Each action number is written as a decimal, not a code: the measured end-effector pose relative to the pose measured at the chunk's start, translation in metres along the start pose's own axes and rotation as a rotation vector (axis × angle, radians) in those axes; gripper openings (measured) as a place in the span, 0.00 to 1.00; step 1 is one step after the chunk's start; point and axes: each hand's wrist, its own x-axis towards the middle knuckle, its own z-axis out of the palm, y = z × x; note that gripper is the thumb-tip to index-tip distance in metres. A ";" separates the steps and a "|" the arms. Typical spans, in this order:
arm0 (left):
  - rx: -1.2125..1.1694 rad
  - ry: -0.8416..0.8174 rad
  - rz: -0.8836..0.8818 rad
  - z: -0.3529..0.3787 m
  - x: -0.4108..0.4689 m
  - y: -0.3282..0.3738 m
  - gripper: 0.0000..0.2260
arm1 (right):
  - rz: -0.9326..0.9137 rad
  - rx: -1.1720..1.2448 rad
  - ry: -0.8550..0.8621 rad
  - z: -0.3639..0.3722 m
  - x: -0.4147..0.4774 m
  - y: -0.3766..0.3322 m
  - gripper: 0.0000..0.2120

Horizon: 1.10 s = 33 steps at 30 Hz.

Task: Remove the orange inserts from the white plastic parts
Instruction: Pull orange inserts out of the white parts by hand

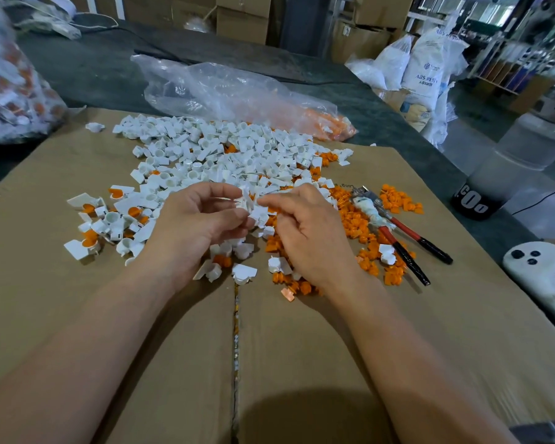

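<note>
I am looking down on a wide brown cardboard sheet [77, 315] that is covering the near part of the dark grey tabletop [93, 68]. At its far edge a crumpled clear plastic bag [225, 88] is lying, with orange pieces showing through its right end. A broad heap of small white plastic parts [225, 149] is spreading across the middle of the cardboard, and several parts at its left fringe are carrying orange inserts [88, 241] inside them. A pile of loose orange inserts [356, 219] is lying just right of the heap, and red-and-black-handled pliers [398, 232] are resting across that pile's right side. The left hand [189, 229] and the right hand [305, 232] are meeting above the heap's near edge. The left fingers are curling around one white part [250, 206], thumb and forefinger pinching it. The right thumb and forefinger are pinching the same part from the other side, with the remaining fingers tucked under.
</note>
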 end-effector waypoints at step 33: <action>0.171 -0.139 0.078 0.000 -0.006 0.000 0.12 | 0.095 0.355 0.038 -0.003 -0.003 0.000 0.08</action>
